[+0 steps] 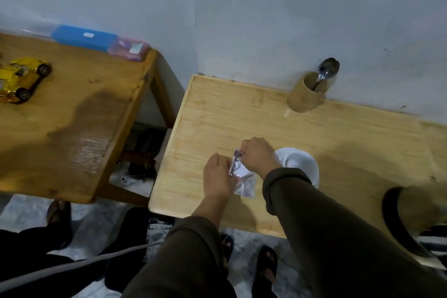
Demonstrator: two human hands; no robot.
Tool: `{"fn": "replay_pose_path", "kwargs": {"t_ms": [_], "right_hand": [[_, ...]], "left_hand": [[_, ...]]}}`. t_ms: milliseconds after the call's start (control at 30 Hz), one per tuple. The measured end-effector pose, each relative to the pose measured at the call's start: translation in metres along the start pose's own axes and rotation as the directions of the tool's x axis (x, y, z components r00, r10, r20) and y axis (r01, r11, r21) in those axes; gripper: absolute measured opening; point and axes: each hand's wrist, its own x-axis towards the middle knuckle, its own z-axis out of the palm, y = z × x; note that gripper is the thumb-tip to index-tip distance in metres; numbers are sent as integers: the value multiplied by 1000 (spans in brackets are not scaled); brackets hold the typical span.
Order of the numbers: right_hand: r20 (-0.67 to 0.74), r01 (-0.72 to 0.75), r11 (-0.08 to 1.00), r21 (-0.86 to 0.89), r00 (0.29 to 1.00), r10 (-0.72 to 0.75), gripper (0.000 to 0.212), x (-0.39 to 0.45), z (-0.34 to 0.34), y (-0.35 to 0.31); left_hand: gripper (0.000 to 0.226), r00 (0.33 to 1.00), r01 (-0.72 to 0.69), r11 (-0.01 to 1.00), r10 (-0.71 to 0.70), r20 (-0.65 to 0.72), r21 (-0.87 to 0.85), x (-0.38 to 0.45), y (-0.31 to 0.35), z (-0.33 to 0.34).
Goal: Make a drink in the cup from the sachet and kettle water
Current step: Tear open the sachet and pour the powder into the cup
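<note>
Sachet held in both hands, ready to tear.

My left hand (217,174) and right hand (258,155) both pinched the small shiny silver sachet (243,176) at its top edge. It hung long-way down, just above the pale wooden table (229,113). The round white cup (300,164) sat just beside my right hand, nearer that one.

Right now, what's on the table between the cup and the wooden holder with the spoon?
Nothing: in the head view only bare tabletop lies between the white cup and the wooden holder with its spoon.
</note>
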Motion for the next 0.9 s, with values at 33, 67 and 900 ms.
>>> {"fn": "replay_pose_path", "kwargs": {"t_ms": [33,67,900], "right_hand": [[-12,-10,999,52,1000,11,24,-3,-8,1],[-41,-24,993,113,999,29,22,-5,-16,3],[-370,216,791,572,929,14,14,-82,-193,98]], "left_hand": [[20,1000,12,1000,-12,15,-20,2,2,-4],[16,999,26,998,-24,36,-57,3,6,-9],[41,858,-425,878,312,-408,-222,6,175,-99]]}}
